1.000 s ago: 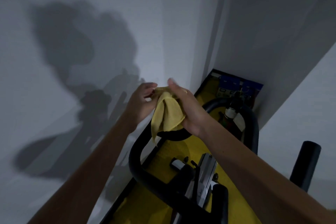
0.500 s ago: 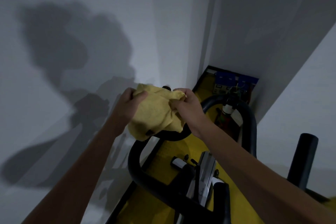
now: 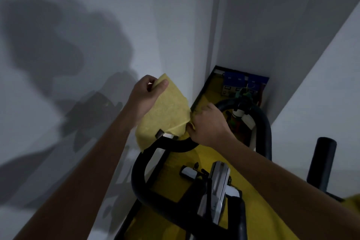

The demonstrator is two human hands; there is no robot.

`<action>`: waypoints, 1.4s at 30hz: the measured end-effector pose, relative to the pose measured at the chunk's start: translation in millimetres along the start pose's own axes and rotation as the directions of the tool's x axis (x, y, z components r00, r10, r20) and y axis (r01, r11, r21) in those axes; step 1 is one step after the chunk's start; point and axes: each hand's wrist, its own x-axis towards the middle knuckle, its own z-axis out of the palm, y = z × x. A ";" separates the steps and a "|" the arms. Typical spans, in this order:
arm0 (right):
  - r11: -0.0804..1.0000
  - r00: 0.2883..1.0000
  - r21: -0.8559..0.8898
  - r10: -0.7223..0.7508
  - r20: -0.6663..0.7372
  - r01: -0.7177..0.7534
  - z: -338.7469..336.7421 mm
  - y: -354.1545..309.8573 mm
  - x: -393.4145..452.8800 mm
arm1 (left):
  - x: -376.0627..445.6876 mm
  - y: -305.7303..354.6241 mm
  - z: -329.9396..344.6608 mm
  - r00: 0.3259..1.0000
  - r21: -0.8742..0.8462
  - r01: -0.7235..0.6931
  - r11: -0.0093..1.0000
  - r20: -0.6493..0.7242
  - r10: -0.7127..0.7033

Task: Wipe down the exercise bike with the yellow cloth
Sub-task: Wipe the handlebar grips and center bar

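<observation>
Cloth (image 3: 167,111) is seen plain pale yellow, with a small dark tag at its lower edge. Bike handlebar (image 3: 140,177) just below the cloth is matte black; the silver-grey console (image 3: 219,185) is set lower, right of the cloth. A bright yellow mat (image 3: 212,154) with a dark border is laid under the bike. Blue boxes (image 3: 241,80) are seen up right of the cloth. Walls (image 3: 155,15) are plain white-grey, crossed by dark shadows.

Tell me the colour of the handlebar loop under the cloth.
Black, seen in the head view: the handlebar loop curves below the yellow cloth.
</observation>
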 end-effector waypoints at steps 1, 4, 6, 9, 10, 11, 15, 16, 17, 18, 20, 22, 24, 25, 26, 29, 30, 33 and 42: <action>1.000 1.000 0.002 -0.001 -0.016 0.001 -3.5 5.9 2.6 | 4.4 -6.7 4.2 0.999 -0.014 0.034 0.999 -0.031 -0.034; 0.998 0.997 -0.039 0.041 -0.066 -0.044 -8.5 26.7 7.3 | 14.8 -37.9 23.7 0.984 0.154 0.098 0.983 -0.164 -0.072; 0.996 0.997 -0.069 0.054 -0.049 -0.057 -5.6 31.3 7.1 | 15.3 -59.1 40.9 0.976 0.215 0.108 0.971 -0.207 -0.062; 0.992 0.999 -0.117 0.039 -0.012 -0.041 -3.3 28.4 10.0 | 11.3 -79.2 64.2 0.936 0.318 0.095 0.943 -0.350 0.024; 0.991 1.000 -0.134 0.030 0.008 -0.029 -3.4 26.9 10.9 | 8.9 -81.2 70.6 0.917 0.336 0.068 0.940 -0.392 0.073; 0.989 0.999 -0.147 0.023 0.031 -0.019 -4.0 25.6 11.6 | 5.9 -80.9 76.2 0.907 0.312 0.040 0.949 -0.411 0.097; 0.987 0.993 -0.162 0.042 0.108 -0.024 -8.9 20.9 14.3 | -8.5 -74.4 91.2 0.916 0.316 -0.008 0.949 -0.378 0.133; 0.987 0.992 -0.160 0.047 0.121 -0.028 -10.0 19.8 15.5 | -8.4 -73.3 92.6 0.927 0.369 0.001 0.929 -0.349 0.138; 0.987 0.990 -0.160 0.052 0.132 -0.031 -10.5 19.3 16.8 | -4.6 -72.4 92.8 0.943 0.418 0.042 0.907 -0.316 0.102; 0.986 0.988 -0.163 0.057 0.142 -0.033 -10.9 19.0 17.9 | 2.3 -72.1 91.7 0.956 0.462 0.097 0.881 -0.288 0.046; 0.985 0.985 -0.170 0.058 0.163 -0.030 -10.9 19.0 20.3 | 18.0 -71.2 86.5 0.967 0.496 0.161 0.853 -0.251 -0.037; 0.985 0.978 -0.171 0.058 0.200 -0.024 -11.2 19.2 22.7 | 28.4 -72.5 82.7 0.977 0.457 0.157 0.876 -0.203 -0.069; 0.984 0.970 -0.178 0.053 0.237 -0.010 -12.2 19.4 26.3 | 35.3 -71.0 78.6 0.982 0.397 0.173 0.901 -0.134 -0.130; 0.983 0.967 -0.185 0.045 0.250 0.002 -13.3 19.2 28.5 | 40.9 -70.6 75.2 0.977 0.342 0.214 0.915 -0.084 -0.197; 0.981 0.964 -0.191 0.035 0.264 0.017 -14.1 18.3 30.7 | 46.4 -69.6 70.8 0.961 0.276 0.272 0.922 -0.029 -0.275; 0.983 0.953 -0.181 0.017 0.302 0.040 -15.6 16.4 35.5 | 55.8 -66.5 58.6 0.862 0.074 0.477 0.876 0.156 -0.483; 0.983 0.953 -0.179 0.015 0.302 0.042 -15.5 16.7 36.5 | 55.7 -67.3 58.0 0.840 0.003 0.513 0.859 0.203 -0.503; 0.984 0.958 -0.173 0.012 0.286 0.039 -15.0 18.1 35.2 | 43.6 -71.3 61.2 0.851 -0.157 0.512 0.845 0.230 -0.473; 0.982 0.953 -0.183 0.009 0.304 0.049 -12.4 15.2 36.3 | -44.9 -118.7 29.5 0.898 0.317 0.387 0.866 0.084 -0.432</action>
